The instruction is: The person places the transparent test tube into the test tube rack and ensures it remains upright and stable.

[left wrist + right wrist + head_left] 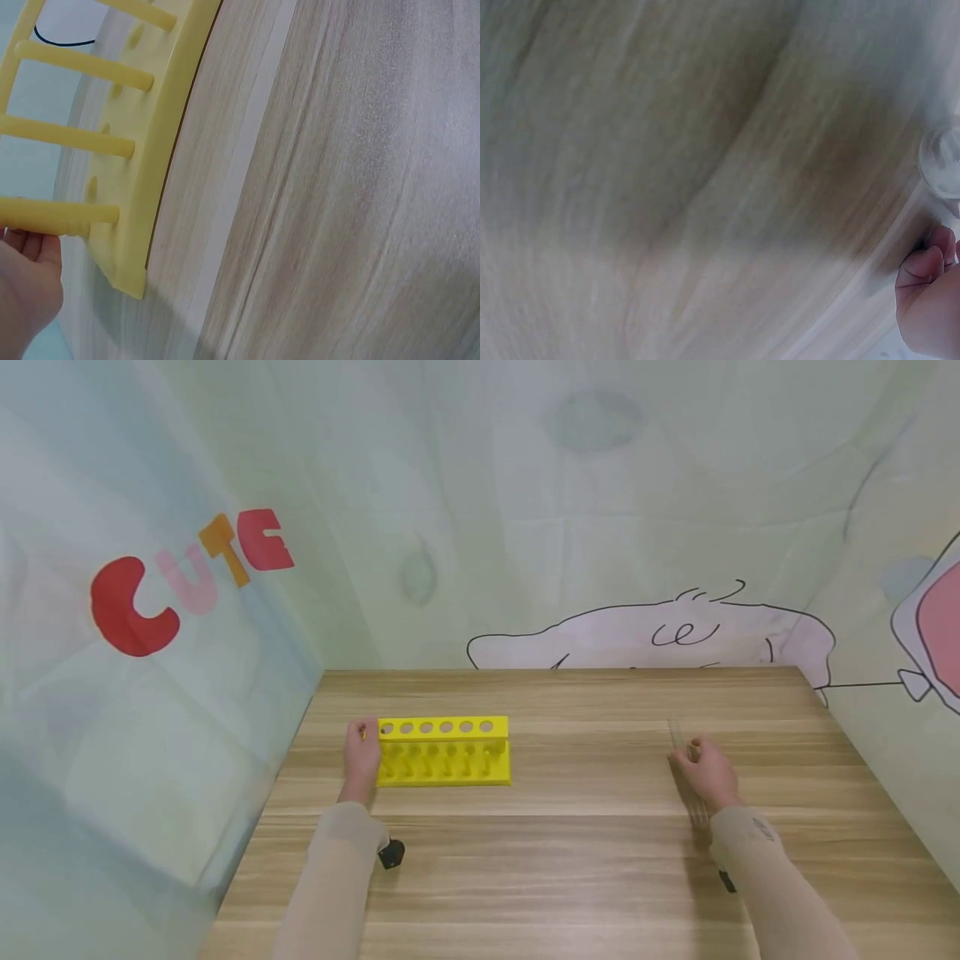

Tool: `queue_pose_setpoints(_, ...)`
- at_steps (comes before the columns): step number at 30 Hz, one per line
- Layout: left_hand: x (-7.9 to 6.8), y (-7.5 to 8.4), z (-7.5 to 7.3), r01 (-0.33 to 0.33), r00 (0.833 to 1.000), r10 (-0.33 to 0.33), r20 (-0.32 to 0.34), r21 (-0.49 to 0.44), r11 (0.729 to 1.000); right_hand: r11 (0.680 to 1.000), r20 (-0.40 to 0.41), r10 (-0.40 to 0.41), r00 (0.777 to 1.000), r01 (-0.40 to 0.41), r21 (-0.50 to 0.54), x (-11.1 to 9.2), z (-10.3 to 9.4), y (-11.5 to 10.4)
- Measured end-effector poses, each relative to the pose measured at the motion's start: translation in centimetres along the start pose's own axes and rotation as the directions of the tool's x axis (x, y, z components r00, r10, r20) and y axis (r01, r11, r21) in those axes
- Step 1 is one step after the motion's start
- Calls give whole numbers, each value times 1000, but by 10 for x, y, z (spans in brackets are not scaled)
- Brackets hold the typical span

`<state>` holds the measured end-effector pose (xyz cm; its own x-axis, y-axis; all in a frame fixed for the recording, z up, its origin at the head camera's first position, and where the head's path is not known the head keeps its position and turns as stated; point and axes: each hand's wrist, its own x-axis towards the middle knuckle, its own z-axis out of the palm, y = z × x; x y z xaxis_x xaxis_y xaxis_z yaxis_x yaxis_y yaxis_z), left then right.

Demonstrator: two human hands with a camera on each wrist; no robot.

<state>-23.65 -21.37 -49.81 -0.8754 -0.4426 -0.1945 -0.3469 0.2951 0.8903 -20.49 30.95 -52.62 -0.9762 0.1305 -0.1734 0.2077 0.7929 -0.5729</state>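
A yellow test tube rack (442,781) stands at the left of the table, with a row of round holes along its top bar. My left hand (363,752) grips its left end; in the left wrist view the fingers of the left hand (30,285) are bent against the yellow end piece. On the right, my right hand (708,772) pinches a clear test tube (675,733), its fingers curled. Part of the tube is hidden behind the hand. In the right wrist view, a round clear end (941,161) shows just above the right hand (930,300).
The wood-grain table (570,860) reaches back to a printed cloth wall (450,527). Another cloth wall (75,777) borders the table's left side. A small black piece (392,853) shows at the left cuff.
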Motion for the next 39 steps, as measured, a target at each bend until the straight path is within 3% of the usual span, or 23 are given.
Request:
queue_pose_setpoints(16, -2, -3, -2, 18, 1000, -18, 17, 7, 1000, 996, -1, 14, 1000, -14, -83, 2, 5, 0)
queue_pose_setpoints(39, 1, -3, -1, 6, 1000, -6, 25, -5, 1000, 992, 25, 107, 994, -105, -75, 5, 2, -4)
